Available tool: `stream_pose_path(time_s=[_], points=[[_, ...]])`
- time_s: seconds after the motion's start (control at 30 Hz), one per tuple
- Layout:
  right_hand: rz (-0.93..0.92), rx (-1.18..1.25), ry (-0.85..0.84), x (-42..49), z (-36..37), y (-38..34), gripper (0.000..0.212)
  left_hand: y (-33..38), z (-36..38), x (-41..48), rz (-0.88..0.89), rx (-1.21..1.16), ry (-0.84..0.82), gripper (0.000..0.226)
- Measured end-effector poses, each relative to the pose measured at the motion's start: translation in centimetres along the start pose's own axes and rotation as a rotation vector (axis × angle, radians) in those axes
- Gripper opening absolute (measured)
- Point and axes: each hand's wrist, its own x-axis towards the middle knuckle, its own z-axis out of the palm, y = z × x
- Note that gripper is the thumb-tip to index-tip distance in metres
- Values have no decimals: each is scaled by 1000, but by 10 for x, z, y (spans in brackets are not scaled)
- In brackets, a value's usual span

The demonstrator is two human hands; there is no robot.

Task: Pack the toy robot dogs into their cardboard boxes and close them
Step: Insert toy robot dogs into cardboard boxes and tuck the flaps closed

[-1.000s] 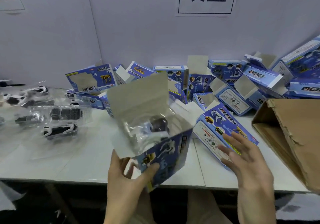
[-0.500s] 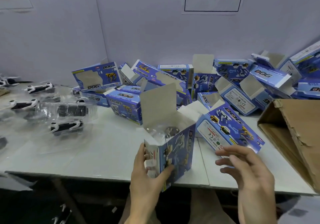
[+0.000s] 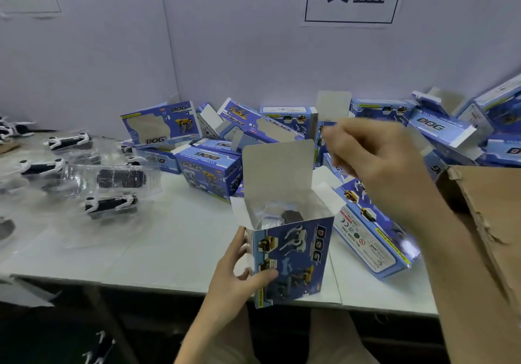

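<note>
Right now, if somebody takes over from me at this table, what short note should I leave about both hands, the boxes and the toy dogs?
Left hand: grips the upright blue box at the front edge of the table.
Right hand: raised above and to the right of that box, fingers loosely curled, nothing visible in it.
Done: a toy dog in its clear bag sits inside this box.
Left: fold down its top flap, which stands open. Then pack the bagged dogs lying on the table's left side into the open boxes piled at the back.
</note>
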Motion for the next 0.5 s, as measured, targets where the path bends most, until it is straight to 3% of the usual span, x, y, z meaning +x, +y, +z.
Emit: stream_pose_path(time_s=[0.13,0.27,0.4,0.5], points=[[57,-126,-298,52,14,16,44,5,-6,9,11,44,-86,84],[244,-487,-804,40,58,62,42,3,-9,13,40,48,-110,90],[271,-481,-791,28,64,77,46,23,-12,15,213,45,116,92],[253,-440,-817,26,58,74,44,53,-16,18,457,99,208,64]])
